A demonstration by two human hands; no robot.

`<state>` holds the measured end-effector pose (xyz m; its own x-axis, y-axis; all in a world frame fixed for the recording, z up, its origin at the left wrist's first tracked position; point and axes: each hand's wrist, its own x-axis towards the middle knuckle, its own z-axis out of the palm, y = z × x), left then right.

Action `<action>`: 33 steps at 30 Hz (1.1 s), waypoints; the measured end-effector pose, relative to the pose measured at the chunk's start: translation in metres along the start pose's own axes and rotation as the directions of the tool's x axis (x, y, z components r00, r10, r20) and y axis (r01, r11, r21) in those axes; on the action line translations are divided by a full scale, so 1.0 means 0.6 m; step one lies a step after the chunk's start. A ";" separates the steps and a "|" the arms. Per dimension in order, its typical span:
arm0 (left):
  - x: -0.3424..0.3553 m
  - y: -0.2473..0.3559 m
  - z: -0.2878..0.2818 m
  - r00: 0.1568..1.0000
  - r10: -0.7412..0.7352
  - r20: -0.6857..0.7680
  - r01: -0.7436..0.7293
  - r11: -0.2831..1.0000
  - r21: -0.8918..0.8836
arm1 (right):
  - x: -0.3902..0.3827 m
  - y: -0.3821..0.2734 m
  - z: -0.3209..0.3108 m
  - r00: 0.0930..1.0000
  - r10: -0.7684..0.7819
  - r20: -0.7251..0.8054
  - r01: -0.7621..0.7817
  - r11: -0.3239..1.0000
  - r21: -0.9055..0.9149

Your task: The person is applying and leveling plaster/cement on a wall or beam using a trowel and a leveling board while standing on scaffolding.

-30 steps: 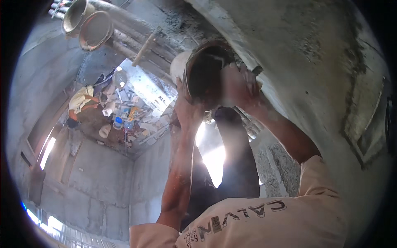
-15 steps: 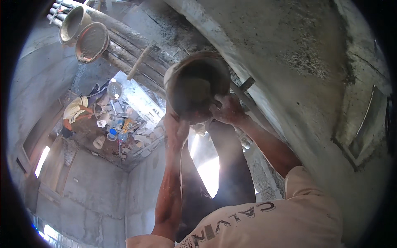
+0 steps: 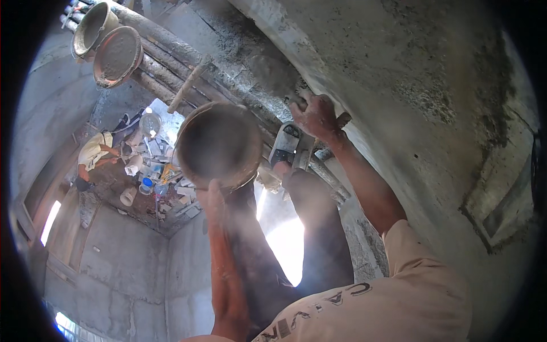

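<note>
My left hand (image 3: pixel 212 199) grips the near rim of a round, mortar-stained bucket (image 3: pixel 191 122), tilted with its mouth facing me. The bucket's inside is dark and blurred, so I cannot tell what is in it. To the right, my right hand (image 3: pixel 318 118) is off the bucket, fingers apart and partly bent, close to the base of the grey wall. Just beyond those fingers lies a blurred grey heap that looks like wet mortar (image 3: pixel 274 75). My sandalled foot (image 3: pixel 285 145) rests on the scaffold below that hand.
Two more buckets (image 3: pixel 118 57) stand at the far left on scaffold poles (image 3: pixel 165 65), the nearer one filled with grey mortar. A rough plastered wall (image 3: pixel 410 142) rises on the right. Far below, another person (image 3: pixel 96 151) bends beside scattered rubble and containers (image 3: pixel 156 171).
My right hand has let go of the bucket and moved up beside the wall. My left hand has brought the bucket left and nearer, uncovering the grey heap and my foot.
</note>
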<state>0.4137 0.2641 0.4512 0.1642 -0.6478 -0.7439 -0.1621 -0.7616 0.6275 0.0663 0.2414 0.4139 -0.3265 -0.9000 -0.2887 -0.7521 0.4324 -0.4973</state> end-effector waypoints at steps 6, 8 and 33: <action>0.020 0.015 -0.045 0.985 -0.096 -0.142 0.099 0.995 0.015 | 0.100 0.046 0.034 0.636 0.161 0.755 -0.642 0.654 0.401; 0.041 -0.002 -0.040 0.983 -0.118 -0.138 0.117 0.993 -0.015 | 0.143 0.110 0.020 0.729 0.295 0.618 -0.641 0.613 0.463; -0.345 0.394 0.140 0.903 0.119 0.413 -0.338 0.791 0.511 | -0.266 -0.215 -0.355 0.976 -0.185 0.119 0.220 0.821 -0.527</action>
<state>0.2594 0.2196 0.7338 -0.2734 -0.6681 -0.6920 -0.6805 -0.3741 0.6300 0.0932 0.3175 0.6983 -0.1113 -0.9515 -0.2868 -0.9909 0.1282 -0.0410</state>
